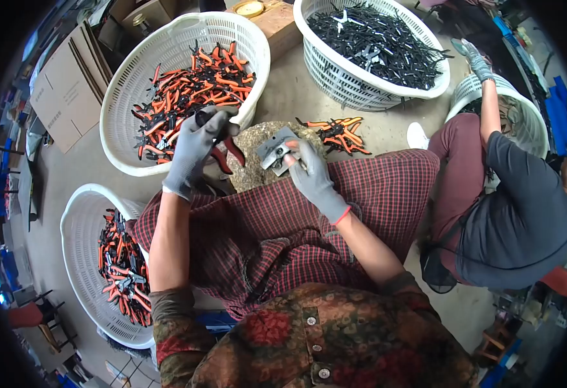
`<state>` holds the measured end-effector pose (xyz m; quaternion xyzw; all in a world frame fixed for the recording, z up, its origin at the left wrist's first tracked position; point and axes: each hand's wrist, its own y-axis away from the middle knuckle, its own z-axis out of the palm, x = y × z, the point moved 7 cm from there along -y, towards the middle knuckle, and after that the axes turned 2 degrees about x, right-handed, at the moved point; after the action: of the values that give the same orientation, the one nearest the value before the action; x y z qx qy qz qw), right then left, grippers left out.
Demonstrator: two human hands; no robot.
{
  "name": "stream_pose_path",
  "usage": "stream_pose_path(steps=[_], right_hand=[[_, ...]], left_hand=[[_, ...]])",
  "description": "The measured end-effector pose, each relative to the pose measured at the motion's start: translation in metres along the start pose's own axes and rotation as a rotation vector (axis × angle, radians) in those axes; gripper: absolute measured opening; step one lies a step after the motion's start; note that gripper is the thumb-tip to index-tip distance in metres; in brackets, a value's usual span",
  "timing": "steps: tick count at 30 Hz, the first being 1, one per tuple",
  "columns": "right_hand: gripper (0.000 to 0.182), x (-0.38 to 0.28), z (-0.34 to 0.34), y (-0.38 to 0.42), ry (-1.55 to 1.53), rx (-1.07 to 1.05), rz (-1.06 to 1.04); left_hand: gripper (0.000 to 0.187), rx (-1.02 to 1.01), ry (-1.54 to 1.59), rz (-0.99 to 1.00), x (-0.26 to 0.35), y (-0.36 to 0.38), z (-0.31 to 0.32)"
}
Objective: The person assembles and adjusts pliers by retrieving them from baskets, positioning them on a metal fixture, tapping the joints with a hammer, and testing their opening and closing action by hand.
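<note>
My left hand (196, 152), in a grey glove, is closed around a pair of pliers (233, 155) with dark red handles pointing down. Its fingers and glove hide much of the black upper part. My right hand (310, 178), also gloved, pinches a grey metal block (274, 152) with a shiny fitting on top, at the stone's upper surface. Whether a small part sits between those fingertips is hidden. Under both hands is a rough speckled stone (248, 169). Several orange-handled pliers (340, 136) lie in a loose pile right beside it.
A white basket (118, 107) of orange-handled pliers stands front left, another (76, 223) nearer on the left. A third basket (335, 71) holds black-handled tools. At right sits a co-worker (516, 213), one gloved hand above a tilted basket (534, 116). Flattened cardboard (66, 97) leans far left.
</note>
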<state>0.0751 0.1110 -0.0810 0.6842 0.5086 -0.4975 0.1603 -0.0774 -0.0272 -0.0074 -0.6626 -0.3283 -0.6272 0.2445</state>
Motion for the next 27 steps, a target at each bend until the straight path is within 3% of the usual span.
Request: stream_pose_path(steps=[1, 2, 3, 5, 7, 9, 12, 13, 15, 17, 19, 21, 24, 25, 26, 27], right_hand=[[0.028, 0.020, -0.007, -0.002, 0.103, 0.151, -0.027], [0.028, 0.031, -0.014, -0.006, 0.189, 0.172, 0.052], [0.029, 0.039, -0.016, -0.005, 0.289, 0.208, 0.024], [0.028, 0.050, -0.009, -0.004, 0.249, 0.275, 0.007], [0.030, 0.056, 0.011, 0.002, 0.345, 0.295, -0.022], [0.033, 0.055, 0.015, 0.002, 0.389, 0.294, -0.053], [0.035, 0.061, 0.016, 0.001, 0.357, 0.255, -0.027], [0.035, 0.061, 0.016, 0.001, 0.358, 0.252, -0.035], [0.035, 0.062, 0.016, 0.000, 0.362, 0.249, -0.047], [0.035, 0.061, 0.016, 0.000, 0.356, 0.247, -0.043], [0.035, 0.057, 0.015, 0.000, 0.357, 0.244, -0.037], [0.035, 0.056, 0.015, 0.000, 0.359, 0.248, -0.017], [0.036, 0.056, 0.015, -0.002, 0.372, 0.247, -0.013], [0.036, 0.058, 0.015, -0.003, 0.378, 0.242, -0.008], [0.036, 0.059, 0.015, -0.003, 0.380, 0.236, -0.002], [0.036, 0.060, 0.017, -0.001, 0.377, 0.234, 0.009]], left_hand=[[0.025, 0.100, -0.137, 0.045, 0.002, -0.002, -0.036], [0.021, 0.247, -0.477, 0.111, -0.005, 0.000, -0.083], [0.019, 0.378, -0.827, -0.003, -0.015, 0.007, -0.129], [0.023, 0.300, -1.494, -0.259, -0.049, 0.034, -0.208], [0.030, 0.034, -1.822, -0.500, -0.064, 0.070, -0.242], [0.031, 0.130, -1.727, -0.437, -0.064, 0.070, -0.251], [0.030, 0.191, -1.420, -0.374, -0.053, 0.023, -0.213], [0.030, 0.160, -1.495, -0.275, -0.064, -0.006, -0.196], [0.035, 0.132, -1.324, -0.100, -0.097, -0.060, -0.162], [0.037, -0.093, -1.262, -0.188, -0.165, -0.108, -0.137], [0.043, -0.201, -1.186, -0.464, -0.230, -0.132, -0.126], [0.048, -0.157, -0.968, -0.683, -0.275, -0.136, -0.121], [0.024, -0.181, -0.811, -0.491, -0.278, -0.150, -0.105], [0.025, 0.117, -0.311, -0.719, -0.277, -0.143, -0.114], [0.023, 0.171, 0.044, -0.780, -0.266, -0.144, -0.114], [0.024, 0.151, 0.096, -0.774, -0.248, -0.145, -0.118]])
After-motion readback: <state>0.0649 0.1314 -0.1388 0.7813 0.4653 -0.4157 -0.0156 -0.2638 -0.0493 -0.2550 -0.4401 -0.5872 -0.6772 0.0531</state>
